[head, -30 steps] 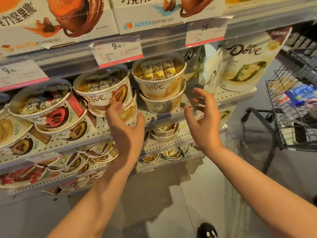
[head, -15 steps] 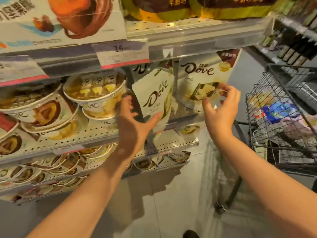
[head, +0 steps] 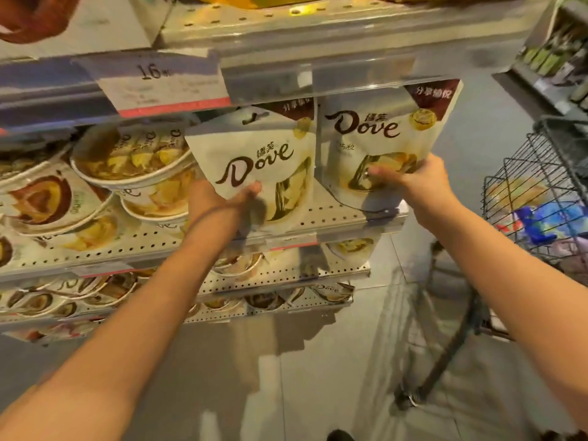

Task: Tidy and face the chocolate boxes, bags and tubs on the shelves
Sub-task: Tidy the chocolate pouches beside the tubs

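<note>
The left hand [head: 222,202] grips the tilted cream foil bag [head: 254,167], the right hand [head: 410,179] grips the right one [head: 381,138]; stand both straight, names facing out.

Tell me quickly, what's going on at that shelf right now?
Left hand gripping tilted Dove bag. Right hand holding upright Dove bag. Tubs stacked left, nothing blocking.

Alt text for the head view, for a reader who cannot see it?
Each of a person's hands holds a cream Dove chocolate bag on a perforated shelf: the left hand the tilted left bag, the right hand the upright right bag. Stacked Dove tubs sit left, a wire cart right.
</note>
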A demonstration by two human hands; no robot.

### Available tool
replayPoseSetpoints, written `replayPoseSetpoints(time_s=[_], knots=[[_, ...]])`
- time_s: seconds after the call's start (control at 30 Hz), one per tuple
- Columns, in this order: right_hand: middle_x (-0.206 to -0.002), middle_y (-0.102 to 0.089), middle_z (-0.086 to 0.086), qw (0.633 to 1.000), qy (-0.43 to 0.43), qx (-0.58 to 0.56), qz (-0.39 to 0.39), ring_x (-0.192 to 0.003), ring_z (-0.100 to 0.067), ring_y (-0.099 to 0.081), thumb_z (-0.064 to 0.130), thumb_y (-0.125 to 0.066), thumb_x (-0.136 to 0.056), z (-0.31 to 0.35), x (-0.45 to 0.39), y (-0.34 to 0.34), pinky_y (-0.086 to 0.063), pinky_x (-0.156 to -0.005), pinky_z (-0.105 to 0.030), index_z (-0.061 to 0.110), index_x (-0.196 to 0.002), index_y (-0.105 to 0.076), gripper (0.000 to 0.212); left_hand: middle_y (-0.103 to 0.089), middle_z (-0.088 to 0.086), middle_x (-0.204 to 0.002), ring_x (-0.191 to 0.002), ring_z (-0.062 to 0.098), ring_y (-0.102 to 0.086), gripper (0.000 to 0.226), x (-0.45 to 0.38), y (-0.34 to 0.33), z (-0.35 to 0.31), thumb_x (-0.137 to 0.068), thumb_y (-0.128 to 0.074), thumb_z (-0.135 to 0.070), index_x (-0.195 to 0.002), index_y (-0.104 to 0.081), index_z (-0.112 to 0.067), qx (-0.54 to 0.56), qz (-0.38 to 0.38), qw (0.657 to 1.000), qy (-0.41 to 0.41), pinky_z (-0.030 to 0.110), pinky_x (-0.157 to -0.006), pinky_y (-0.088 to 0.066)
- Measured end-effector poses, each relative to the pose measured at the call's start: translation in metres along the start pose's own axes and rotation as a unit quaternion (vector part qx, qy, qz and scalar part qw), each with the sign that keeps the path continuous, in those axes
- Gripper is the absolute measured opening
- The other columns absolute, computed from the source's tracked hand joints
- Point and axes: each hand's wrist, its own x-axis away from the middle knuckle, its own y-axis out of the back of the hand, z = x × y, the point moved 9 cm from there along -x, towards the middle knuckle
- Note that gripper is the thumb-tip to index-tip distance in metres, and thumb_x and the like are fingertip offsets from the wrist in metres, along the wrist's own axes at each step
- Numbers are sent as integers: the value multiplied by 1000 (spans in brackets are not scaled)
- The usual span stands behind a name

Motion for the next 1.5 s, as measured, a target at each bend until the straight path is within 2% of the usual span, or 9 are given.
replayPoseSetpoints(time_s=[0.1, 0.2, 0.4, 0.5, 0.77, 1.07, 1.2, 1.37, 1.5], knots=[[-102, -71, -8, 995, -22, 34, 87, -93, -20, -69, 6, -75, -71, -1, -9, -6, -56, -81, -32, 7, -106, -64, 37, -71, 10, -96, -89, 26, -68, 33, -7, 3, 4, -77, -75, -23, -106, -64, -12, -11, 27, 999, 14, 44, -82, -55], [-98, -71, -6, 989, -29, 61, 132, -90, -21, -70, 10, -74, -71, 1, -14, -8, -56, -82, -34, 9, -100, -65, 31, -72, 11, -83, -78, 25, -70, 28, 4, -2, 7, -74, -77, -19, -99, -63, -19, 26, 40, 999, 13, 39, -72, -59], [-109, -68, -4, 994, -24, -5, 106, -97, -18, -68, 17, -81, -53, -8, -4, -8, -58, -75, -29, 12, -120, -50, 73, -71, -2, -92, -84, 7, -68, 29, 29, -15, 40, -72, -77, -4, -94, -65, -18, 131, 50, 990, 26, 16, -68, -52], [-112, -66, 0, 996, -32, 0, 78, -99, -12, -66, 16, -84, -51, -21, 0, -5, -56, -75, -24, 23, -115, -47, 74, -70, -6, -91, -81, 0, -66, 33, 20, -19, 50, -71, -77, -2, -96, -64, -20, 125, 60, 990, 40, 11, -65, -49], [-102, -70, -4, 991, -60, 54, 105, -91, -19, -68, 1, -75, -69, -30, -9, -7, -58, -74, -32, 11, -111, -60, 46, -73, -10, -93, -93, 6, -67, 33, 4, -36, 55, -75, -72, -3, -101, -64, -22, 139, 155, 977, 40, 11, -71, -49], [-110, -67, -13, 992, -64, 20, 107, -94, -30, -67, -7, -70, -71, -38, -6, -3, -58, -70, -34, 8, -124, -46, 60, -70, -3, -100, -94, 5, -66, 39, 10, -39, 64, -75, -71, -7, -110, -58, -17, 161, 143, 976, 37, 15, -77, -50], [-108, -69, -3, 996, -43, 13, 78, -94, -16, -68, 14, -81, -58, -40, 4, -7, -57, -74, -28, 17, -118, -52, 66, -68, -3, -101, -88, -6, -64, 41, 9, -38, 62, -70, -77, -6, -105, -57, -18, 125, 132, 983, 26, 7, -72, -49], [-97, -72, 6, 996, -14, 43, 81, -87, -13, -70, 28, -81, -54, -35, 8, -13, -55, -64, -20, 25, -106, -57, 57, -67, 13, -105, -98, 20, -65, 43, 8, -37, 56, -78, -71, -9, -115, -55, 7, 102, 135, 985, -20, 29, -86, -54], [-105, -70, 0, 994, 4, 64, 92, -92, -19, -68, 30, -78, -57, -33, 9, -14, -57, -73, -32, 22, -114, -54, 63, -60, -12, -84, -68, -11, -61, 22, 6, -31, 56, -81, -72, -20, -96, -56, -19, 44, 94, 993, -49, 5, -60, -48]])
